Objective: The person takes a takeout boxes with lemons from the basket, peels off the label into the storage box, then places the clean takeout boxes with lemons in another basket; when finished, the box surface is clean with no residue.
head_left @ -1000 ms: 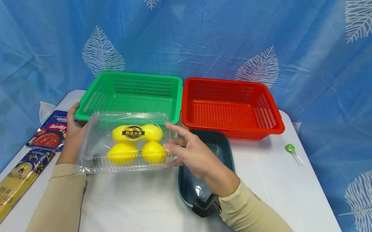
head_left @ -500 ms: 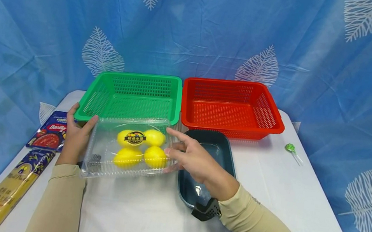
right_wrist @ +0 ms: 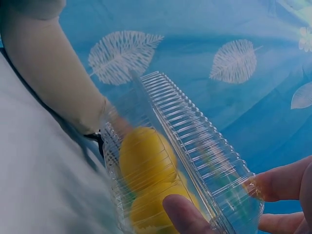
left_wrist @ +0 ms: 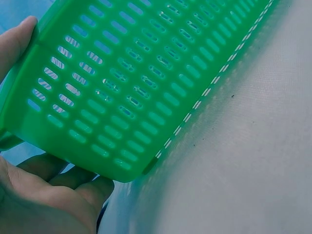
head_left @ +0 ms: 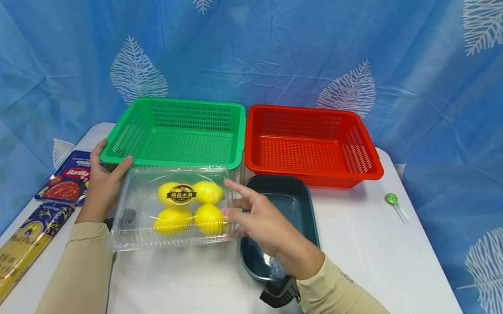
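Observation:
In the head view, my right hand (head_left: 266, 222) grips the right end of a clear plastic clamshell box (head_left: 141, 201) holding several lemons (head_left: 209, 219), with a dark label on its lid. The right wrist view shows the thumb against one side of the box (right_wrist: 195, 131) and fingers on the other. My left hand (head_left: 105, 183) holds the front left corner of the green basket (head_left: 179, 105). Seen from the left wrist, the thumb lies at the rim of that basket (left_wrist: 146, 73) and curled fingers touch its lower edge. The box is tilted, in front of the basket.
A red basket (head_left: 310, 179) stands right of the green one. A dark blue tray (head_left: 285, 190) lies partly beneath my right arm. At left are a Barilla pouch (head_left: 68, 180) and a long yellow pasta packet (head_left: 11, 258); a green lollipop (head_left: 391, 199) lies far right.
The clamshell box has moved slightly toward me and a little right, with my right hand still on it. The left hand and both baskets stay nearly in place.

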Demonstrator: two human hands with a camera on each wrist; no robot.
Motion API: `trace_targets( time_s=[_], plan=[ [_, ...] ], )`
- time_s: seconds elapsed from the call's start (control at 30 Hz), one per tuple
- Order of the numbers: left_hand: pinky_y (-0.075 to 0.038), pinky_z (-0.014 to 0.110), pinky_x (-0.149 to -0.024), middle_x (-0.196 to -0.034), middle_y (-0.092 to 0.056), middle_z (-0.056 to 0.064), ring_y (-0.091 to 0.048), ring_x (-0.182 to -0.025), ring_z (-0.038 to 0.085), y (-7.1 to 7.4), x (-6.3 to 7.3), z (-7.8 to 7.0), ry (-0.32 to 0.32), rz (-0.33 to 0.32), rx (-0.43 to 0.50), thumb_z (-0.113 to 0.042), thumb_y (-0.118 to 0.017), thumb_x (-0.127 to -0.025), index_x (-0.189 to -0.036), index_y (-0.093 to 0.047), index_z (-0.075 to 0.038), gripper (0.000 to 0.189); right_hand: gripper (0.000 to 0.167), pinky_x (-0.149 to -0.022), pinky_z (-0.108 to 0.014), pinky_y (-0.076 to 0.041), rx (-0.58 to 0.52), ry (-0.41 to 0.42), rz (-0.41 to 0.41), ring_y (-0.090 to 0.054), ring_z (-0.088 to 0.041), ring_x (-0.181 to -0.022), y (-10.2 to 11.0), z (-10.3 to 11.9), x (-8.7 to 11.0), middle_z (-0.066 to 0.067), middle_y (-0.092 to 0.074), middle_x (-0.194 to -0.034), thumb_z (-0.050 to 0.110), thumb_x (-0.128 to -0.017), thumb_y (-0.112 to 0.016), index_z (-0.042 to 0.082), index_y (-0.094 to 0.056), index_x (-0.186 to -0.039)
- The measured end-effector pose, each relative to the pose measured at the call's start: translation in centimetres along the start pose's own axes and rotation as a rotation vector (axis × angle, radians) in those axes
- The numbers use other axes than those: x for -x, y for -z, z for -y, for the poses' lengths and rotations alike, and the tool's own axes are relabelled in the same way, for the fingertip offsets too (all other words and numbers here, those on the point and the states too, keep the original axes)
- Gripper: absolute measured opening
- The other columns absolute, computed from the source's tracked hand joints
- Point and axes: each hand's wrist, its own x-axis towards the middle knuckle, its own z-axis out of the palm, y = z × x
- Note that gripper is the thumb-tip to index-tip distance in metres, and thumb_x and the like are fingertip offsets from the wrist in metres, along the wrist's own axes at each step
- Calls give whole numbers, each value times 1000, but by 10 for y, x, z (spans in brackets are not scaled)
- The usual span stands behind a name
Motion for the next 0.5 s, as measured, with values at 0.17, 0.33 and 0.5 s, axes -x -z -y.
trace_targets(
  time_s=[0.17, 0.33, 0.5],
  plan=[
    [-35, 24, -115, -167, -25, 14, -32, -150, 26, 1, -3, 3, -20, 7, 34, -26, -68, -105, -167, -7, -33, 87, 69, -82, -44, -62, -5, 13, 15, -68, -31, -111, -2, -4, 1, -27, -48, -151, 11, -104, -69, 20, -39, -165],
    [-36, 23, -114, -166, -25, 16, -32, -150, 27, 0, -3, 2, -31, 8, 49, -22, -67, -106, -167, -7, -30, 86, 68, -81, -42, -62, 32, 19, -1, -68, -29, -108, -3, -8, 0, -25, -52, -148, 12, -104, -68, 20, -39, -165],
    [-37, 22, -113, -166, -24, 16, -32, -150, 28, -2, -2, 1, -38, 10, 68, -21, -67, -105, -167, -7, -29, 87, 67, -81, -43, -62, 41, 11, -8, -68, -29, -109, -3, -10, 0, -23, -53, -147, 11, -104, -67, 21, -40, -164]
  ],
)
